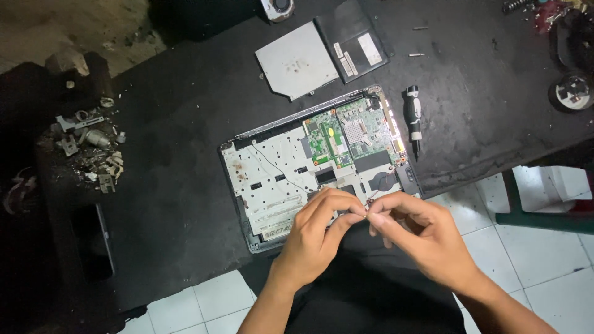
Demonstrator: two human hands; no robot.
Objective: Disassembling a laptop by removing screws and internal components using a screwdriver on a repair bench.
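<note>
Screwdriver (413,119) beside laptop (291,167); hands' item unclear.

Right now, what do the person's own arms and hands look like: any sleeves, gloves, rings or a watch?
Both forearms enter from the bottom edge and are bare: no sleeves reach the part in view. The left hand and right hand wear no gloves. No ring, watch or wristband shows on either. The fingernails that show look short and unpainted. No markings or cables on the arms.

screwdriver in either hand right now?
No: the black screwdriver lies on the table right of the opened laptop, while the left hand and right hand pinch a small part.
</note>
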